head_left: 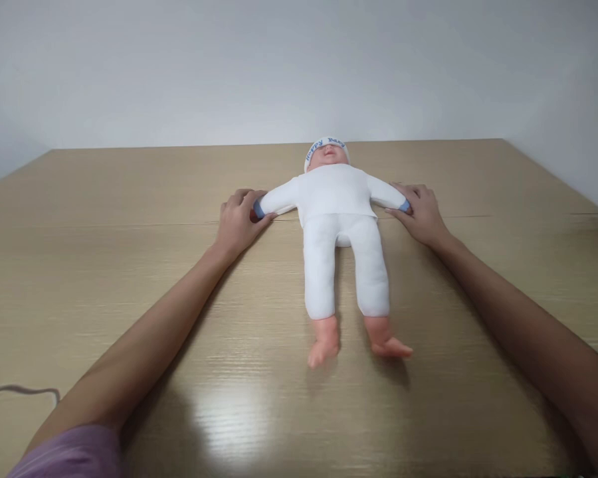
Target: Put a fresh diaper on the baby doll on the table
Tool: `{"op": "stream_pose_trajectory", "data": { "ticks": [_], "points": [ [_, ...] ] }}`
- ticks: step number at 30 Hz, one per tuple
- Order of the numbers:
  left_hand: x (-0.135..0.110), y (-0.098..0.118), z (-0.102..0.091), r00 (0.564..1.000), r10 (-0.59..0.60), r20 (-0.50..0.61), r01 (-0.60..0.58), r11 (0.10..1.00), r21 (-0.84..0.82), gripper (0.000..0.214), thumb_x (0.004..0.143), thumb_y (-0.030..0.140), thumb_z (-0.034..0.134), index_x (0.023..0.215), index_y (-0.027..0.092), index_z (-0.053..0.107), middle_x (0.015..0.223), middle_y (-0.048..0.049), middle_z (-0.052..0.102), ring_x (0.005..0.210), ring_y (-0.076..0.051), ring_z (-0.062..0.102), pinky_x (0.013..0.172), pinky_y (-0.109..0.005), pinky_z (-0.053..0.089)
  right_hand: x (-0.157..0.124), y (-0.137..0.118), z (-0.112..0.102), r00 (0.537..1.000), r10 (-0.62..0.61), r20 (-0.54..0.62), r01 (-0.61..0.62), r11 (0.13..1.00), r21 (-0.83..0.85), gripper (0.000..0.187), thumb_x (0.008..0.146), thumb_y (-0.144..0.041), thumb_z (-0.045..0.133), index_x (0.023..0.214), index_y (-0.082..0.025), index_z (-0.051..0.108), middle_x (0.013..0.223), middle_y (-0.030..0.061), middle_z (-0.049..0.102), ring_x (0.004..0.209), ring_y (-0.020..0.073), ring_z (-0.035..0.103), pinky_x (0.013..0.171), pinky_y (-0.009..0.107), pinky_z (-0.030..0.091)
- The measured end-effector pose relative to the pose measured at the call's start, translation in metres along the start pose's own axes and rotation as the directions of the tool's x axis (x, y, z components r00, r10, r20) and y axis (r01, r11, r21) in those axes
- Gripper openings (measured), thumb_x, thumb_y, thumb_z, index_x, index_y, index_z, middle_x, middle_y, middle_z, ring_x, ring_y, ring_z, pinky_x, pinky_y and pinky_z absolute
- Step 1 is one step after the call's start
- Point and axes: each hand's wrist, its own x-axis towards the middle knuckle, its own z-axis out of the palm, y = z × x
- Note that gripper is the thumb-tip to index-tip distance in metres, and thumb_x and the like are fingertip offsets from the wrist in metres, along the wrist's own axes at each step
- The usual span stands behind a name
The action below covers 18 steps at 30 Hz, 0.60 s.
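Head view: baby doll (339, 226) lies face-up at mid-surface (129, 279), my left hand (236, 222) and right hand (421, 212) with fingers curled closed around its cuffs, pinning both arms spread flat.

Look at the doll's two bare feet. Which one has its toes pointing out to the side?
The foot on the right of the picture; its toes point sideways, while the other foot points toward the camera.

A plain indoor room (home or office, hard to tell): bare wooden table (129, 192) against blank white wall (229, 66).
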Motion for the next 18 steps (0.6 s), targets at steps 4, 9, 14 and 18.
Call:
{"op": "stream_pose_trajectory", "data": {
  "ticks": [4, 9, 14, 18],
  "points": [
    [-0.002, 0.003, -0.005, 0.999, -0.011, 0.033, 0.011, 1.0, -0.015, 0.059, 0.105, 0.05, 0.07, 0.157, 0.024, 0.065, 0.148, -0.0151, 0.069, 0.137, -0.038, 0.062, 0.119, -0.054, 0.045, 0.0, 0.005, 0.005, 1.0, -0.008, 0.009, 0.008, 1.0, 0.012, 0.079, 0.11, -0.072, 0.053, 0.17, -0.022, 0.052, 0.154, 0.0198, 0.062, 0.137, 0.0402, 0.056, 0.12, 0.062, 0.044],
    [-0.019, 0.001, -0.007, 0.999, -0.037, -0.04, 0.037, 0.999, -0.001, 0.076, 0.1, 0.053, 0.073, 0.167, 0.022, 0.056, 0.16, -0.0193, 0.062, 0.144, -0.043, 0.056, 0.123, -0.059, 0.043, -0.012, -0.004, -0.001, 0.999, 0.019, -0.038, -0.019, 1.0, 0.01, 0.088, 0.103, -0.072, 0.061, 0.169, -0.013, 0.05, 0.155, 0.0245, 0.062, 0.137, 0.042, 0.055, 0.119, 0.063, 0.044],
    [-0.045, 0.034, -0.023, 0.992, -0.02, -0.128, 0.019, 1.0, -0.011, 0.074, 0.1, 0.042, 0.07, 0.166, 0.013, 0.051, 0.163, -0.025, 0.057, 0.15, -0.043, 0.052, 0.127, -0.061, 0.04, -0.029, -0.044, -0.018, 0.981, 0.09, -0.175, -0.087, 0.996, 0.024, 0.074, 0.099, -0.053, 0.069, 0.16, -0.013, 0.055, 0.151, 0.0245, 0.063, 0.139, 0.0423, 0.055, 0.119, 0.066, 0.046],
    [-0.103, 0.119, -0.07, 0.969, 0.181, -0.171, -0.208, 0.966, -0.156, 0.059, 0.109, 0.038, 0.062, 0.164, 0.02, 0.051, 0.16, -0.0197, 0.061, 0.15, -0.036, 0.056, 0.127, -0.058, 0.045, -0.074, -0.133, -0.063, 0.924, 0.143, -0.355, -0.097, 0.985, 0.144, 0.054, 0.103, -0.043, 0.064, 0.151, -0.019, 0.06, 0.142, 0.0201, 0.069, 0.132, 0.0407, 0.062, 0.119, 0.069, 0.048]
  ]
}}
